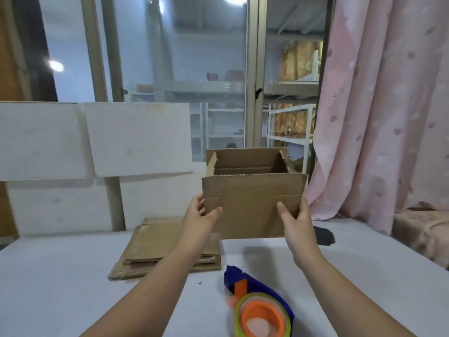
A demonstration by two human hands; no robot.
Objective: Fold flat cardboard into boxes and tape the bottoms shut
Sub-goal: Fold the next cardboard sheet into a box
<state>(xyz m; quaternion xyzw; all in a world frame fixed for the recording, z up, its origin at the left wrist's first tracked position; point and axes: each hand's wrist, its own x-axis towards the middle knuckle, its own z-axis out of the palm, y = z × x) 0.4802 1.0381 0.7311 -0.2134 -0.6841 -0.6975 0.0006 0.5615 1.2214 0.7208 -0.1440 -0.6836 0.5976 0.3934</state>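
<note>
You hold the opened cardboard box [252, 205] above the white table [73, 288], your left hand [201, 215] and right hand [295, 218] gripping its sides, beyond the tape dispenser [260, 307] and flat cardboard stack [155, 249].

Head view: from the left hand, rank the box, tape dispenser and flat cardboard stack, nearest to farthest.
1. box, in the left hand grip, at its left edge.
2. flat cardboard stack, just below on the table.
3. tape dispenser, down to the right, toward the camera.

Brown box [252, 205]; blue and orange tape dispenser [261, 305]; white table [73, 288]; pink flower-patterned curtain [388, 105].
</note>
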